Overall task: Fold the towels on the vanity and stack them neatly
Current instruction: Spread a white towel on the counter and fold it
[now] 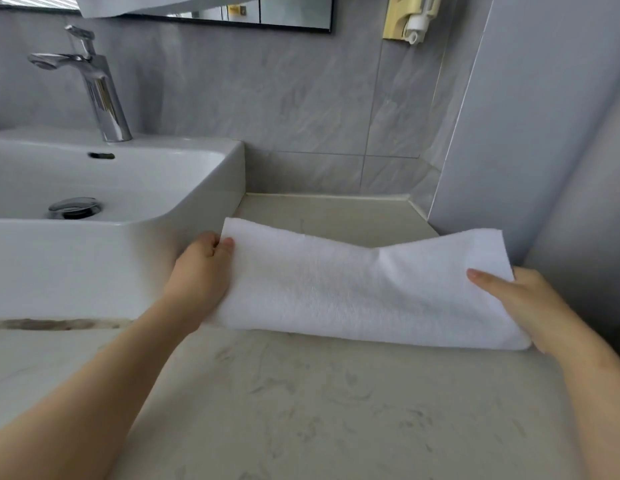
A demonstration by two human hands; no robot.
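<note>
A white towel (364, 289) is stretched between my two hands just above the marble vanity top (336, 410), doubled over with its fold along the near edge. My left hand (204, 268) pinches the towel's upper left corner beside the sink. My right hand (520, 303) grips the right end, thumb on top and fingers underneath. The top edge sags in the middle. Another white cloth (135, 5) hangs at the upper left in front of the mirror.
A white basin (111, 188) with a chrome tap (100, 88) and drain stands on the left, its side touching my left hand. Grey tiled walls close the back and right. A yellow-and-white wall fitting (410, 17) hangs top right.
</note>
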